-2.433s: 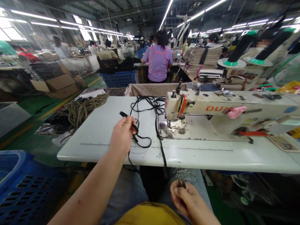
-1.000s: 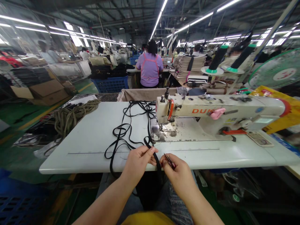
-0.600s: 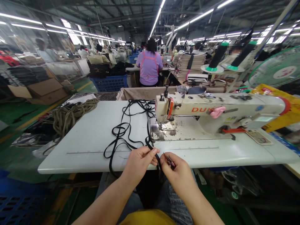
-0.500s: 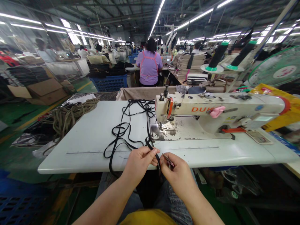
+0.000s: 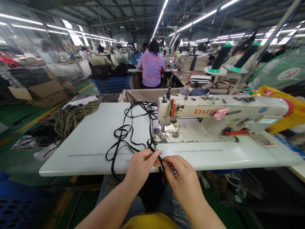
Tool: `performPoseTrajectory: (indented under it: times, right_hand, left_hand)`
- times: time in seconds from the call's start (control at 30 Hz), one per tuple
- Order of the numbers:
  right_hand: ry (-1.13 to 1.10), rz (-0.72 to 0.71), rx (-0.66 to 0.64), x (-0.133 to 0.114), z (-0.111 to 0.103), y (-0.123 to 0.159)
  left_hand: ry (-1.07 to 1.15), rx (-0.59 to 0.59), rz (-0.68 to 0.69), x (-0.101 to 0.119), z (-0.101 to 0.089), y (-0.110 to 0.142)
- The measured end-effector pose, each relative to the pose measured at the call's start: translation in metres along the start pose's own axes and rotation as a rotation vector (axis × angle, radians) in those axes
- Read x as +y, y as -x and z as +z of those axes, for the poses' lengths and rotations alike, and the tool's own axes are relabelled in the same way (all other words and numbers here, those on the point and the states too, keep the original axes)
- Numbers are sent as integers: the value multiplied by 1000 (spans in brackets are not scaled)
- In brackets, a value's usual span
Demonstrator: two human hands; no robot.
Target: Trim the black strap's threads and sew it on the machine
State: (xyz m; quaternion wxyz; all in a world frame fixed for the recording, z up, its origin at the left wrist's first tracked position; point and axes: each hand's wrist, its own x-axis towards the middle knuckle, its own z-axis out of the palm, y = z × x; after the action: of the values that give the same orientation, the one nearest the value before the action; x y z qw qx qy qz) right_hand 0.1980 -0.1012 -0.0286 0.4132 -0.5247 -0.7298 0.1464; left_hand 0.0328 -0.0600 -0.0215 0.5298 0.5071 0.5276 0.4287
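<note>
While the left hand (image 5: 142, 163) pinches the black strap (image 5: 151, 145) at the table's (image 5: 90, 133) front edge, the right hand (image 5: 182, 170) closes around a mostly hidden tool (image 5: 174, 174), its fingertips at the same strap. Loops lie beyond the left hand. Counted: two hands, one sewing machine (image 5: 224, 105), two thread cones (image 5: 221, 58), one fan (image 5: 283, 68); tangled strap lengths cannot be counted.
</note>
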Motion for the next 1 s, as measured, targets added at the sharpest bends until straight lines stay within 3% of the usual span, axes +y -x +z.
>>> performPoseTrajectory:
  times: [0.23,0.43,0.63,0.73,0.9,1.0]
  right_hand:
    - [257,-74,-19,2,7,3]
    - [-60,273,75,13,4,-4]
    - [-452,419,-186,5,3,-7]
    - [-493,505,-173,2,4,-7]
    - [-525,546,-112,2,4,-9]
    - [-506,544,-128,2,4,-10]
  left_hand:
    - [-58,11,31,-3,2,3]
    - [139,55,-60,-12,-6,-2]
    - [442,63,-145,-8,0,-3]
    - [515,48,-168,-5,2,-2]
    - [417,-120,-114,-7,0,0]
    - [261,-120,-75,-7,-1,2]
